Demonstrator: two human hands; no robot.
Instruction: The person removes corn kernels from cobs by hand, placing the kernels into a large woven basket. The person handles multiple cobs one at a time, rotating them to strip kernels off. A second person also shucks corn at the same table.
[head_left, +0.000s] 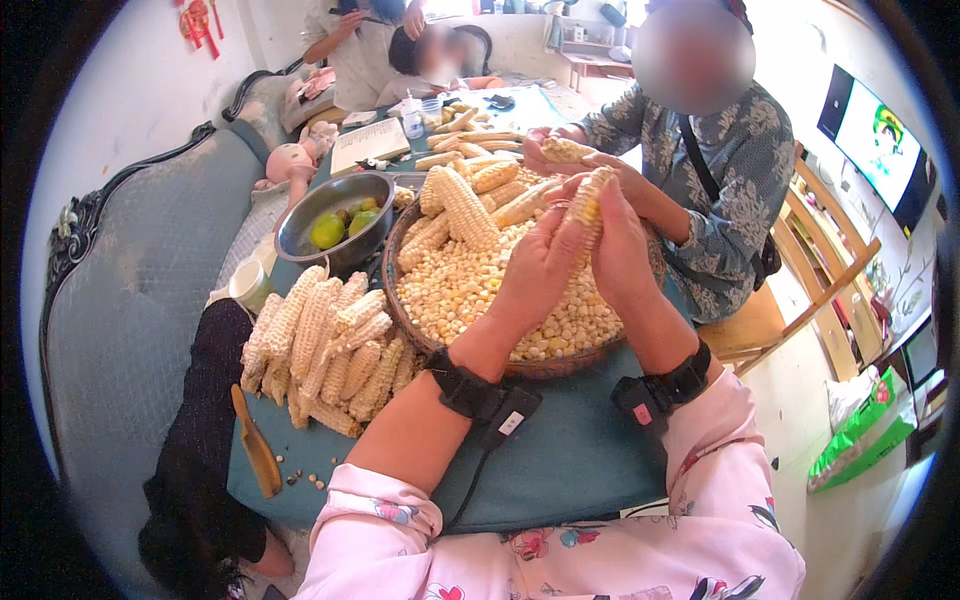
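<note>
Above a round woven basket (517, 369) my left hand (536, 259) and my right hand (621, 244) both grip one corn cob (591, 196). The cob is tilted, its top end up, with some kernels still on its side. Loose corn kernels (457, 296) in pale and yellow tones fill the basket. Several whole ears of corn (463, 206) lie on the kernels at the basket's far left. To the left of the basket, stripped cobs (322, 345) are heaped on the table (555, 442).
A metal bowl (334, 259) with green fruit stands behind the cob heap. A wooden comb (256, 446) lies at the table's left edge, below a paper cup (250, 281). Across on the right, a person (694, 180) holds another cob (566, 150). More people (352, 60) are at the far end.
</note>
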